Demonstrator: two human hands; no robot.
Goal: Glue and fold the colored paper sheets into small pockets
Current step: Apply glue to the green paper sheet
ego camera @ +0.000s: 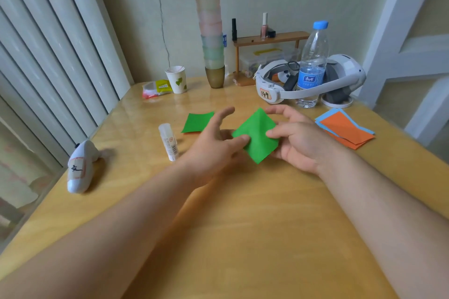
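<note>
We count two green sheets on the wooden table [243, 226]: a green paper [255, 136] held up between both hands at mid-table, and a second green sheet [196, 122] lying flat just behind the left hand. The held green paper stands like a diamond, its long axis running from a far corner pointing toward the back of the table to a near corner pointing at us, with a crease down from the far tip. Our left hand [213, 138] pinches its left corner with the thumb on top, the other fingers spread loosely; our right hand [296, 138] pinches the right corner, thumb against the sheet and fingers curled behind. To the right lies one stack of orange and blue sheets [345, 130]; we cannot tell how many it holds. One glue stick [168, 142] lies on its side left of the hands, its long axis running near to far, cap end away from us. Further back we see one paper cup [177, 79], one tall stack of tumblers [211, 31], one water bottle [312, 65], one white headset [313, 80], and one white controller [81, 167] at the left edge.
</note>
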